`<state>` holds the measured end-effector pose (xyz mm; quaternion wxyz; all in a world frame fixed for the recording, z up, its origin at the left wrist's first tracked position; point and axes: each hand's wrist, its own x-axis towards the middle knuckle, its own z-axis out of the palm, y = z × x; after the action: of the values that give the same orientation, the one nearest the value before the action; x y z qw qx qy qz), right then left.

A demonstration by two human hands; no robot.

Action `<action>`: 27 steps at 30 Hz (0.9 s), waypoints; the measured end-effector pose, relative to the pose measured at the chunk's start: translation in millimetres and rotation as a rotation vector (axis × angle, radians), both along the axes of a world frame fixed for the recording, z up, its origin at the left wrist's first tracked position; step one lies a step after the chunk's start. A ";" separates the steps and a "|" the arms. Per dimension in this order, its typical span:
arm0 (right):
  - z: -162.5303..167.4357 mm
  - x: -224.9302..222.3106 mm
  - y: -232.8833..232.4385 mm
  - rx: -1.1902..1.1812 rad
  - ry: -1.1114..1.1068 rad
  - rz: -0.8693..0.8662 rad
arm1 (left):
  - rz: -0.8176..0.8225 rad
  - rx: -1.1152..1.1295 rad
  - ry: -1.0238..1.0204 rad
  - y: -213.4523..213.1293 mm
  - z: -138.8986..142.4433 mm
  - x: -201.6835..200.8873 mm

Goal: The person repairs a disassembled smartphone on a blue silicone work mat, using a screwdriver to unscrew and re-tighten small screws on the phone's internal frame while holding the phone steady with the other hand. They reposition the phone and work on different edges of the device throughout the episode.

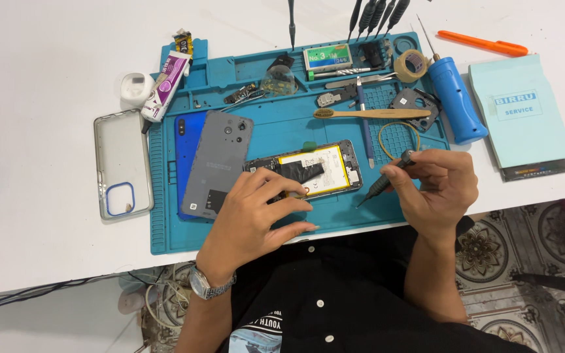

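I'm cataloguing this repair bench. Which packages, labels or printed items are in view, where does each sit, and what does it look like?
Paper booklet: right of the mat, pale teal rectangle with a white label.
Small box: top of the blue mat, flat, green and white.
Tube: mat's upper left corner, white and purple, lying tilted.
Battery label: on the opened phone under the left hand, yellow-edged white rectangle.

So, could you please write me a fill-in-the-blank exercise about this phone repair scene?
1. The left hand presses on the opened phone, which lies on a ____ work mat.
2. The right hand holds a thin dark ____.
3. The wooden toothbrush lies on the mat, and the clear phone case lies on the white ____.

Missing words: blue; screwdriver; table
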<state>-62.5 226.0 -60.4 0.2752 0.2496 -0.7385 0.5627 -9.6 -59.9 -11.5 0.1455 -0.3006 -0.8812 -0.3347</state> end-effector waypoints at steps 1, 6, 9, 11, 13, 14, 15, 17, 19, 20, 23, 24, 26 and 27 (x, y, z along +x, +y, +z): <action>0.2 -0.4 -0.1 0.010 0.006 0.001 | 0.000 0.001 0.002 -0.3 -0.1 -0.2; -0.4 -1.6 -0.5 0.011 0.023 0.015 | 0.001 -0.001 0.003 0.0 -1.0 0.2; -0.9 -2.8 -0.4 0.015 0.042 0.005 | 0.005 -0.005 0.009 0.0 -0.7 -1.2; -1.3 -2.4 0.3 0.009 0.039 0.009 | 0.007 -0.004 0.003 0.4 -0.6 0.2; -2.4 -2.1 0.4 -0.006 0.043 0.025 | 0.003 0.003 0.008 0.3 -0.5 -0.7; -2.9 -2.5 0.5 -0.014 0.048 0.033 | 0.005 -0.001 0.006 0.2 -0.4 -1.2; -3.4 -2.9 0.6 -0.024 0.049 0.040 | 0.007 -0.005 0.002 0.2 -0.1 -1.2; -4.3 -2.6 1.1 -0.042 0.048 0.052 | 0.005 -0.005 0.000 0.6 0.2 -0.8; -4.7 -3.1 1.4 -0.069 0.055 0.101 | 0.003 0.000 0.009 0.8 0.9 -0.9; -4.8 -3.3 1.5 -0.082 0.058 0.126 | 0.004 0.000 0.008 1.1 1.2 -0.7; -4.3 -3.7 1.5 -0.034 0.044 0.133 | 0.006 0.001 0.012 1.7 2.3 -1.6; -4.2 -3.5 1.2 -0.040 0.046 0.142 | 0.005 0.005 0.012 1.8 2.6 -1.5; -4.0 -3.0 0.6 -0.052 0.046 0.161 | 0.005 0.006 0.007 2.3 3.1 -0.7; -3.7 -3.2 0.8 -0.050 0.049 0.166 | 0.006 0.004 0.004 2.4 3.4 -0.6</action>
<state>-65.7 226.8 -64.1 0.2519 0.3167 -0.6941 0.5954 -10.2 -57.5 -8.1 0.1486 -0.2982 -0.8812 -0.3352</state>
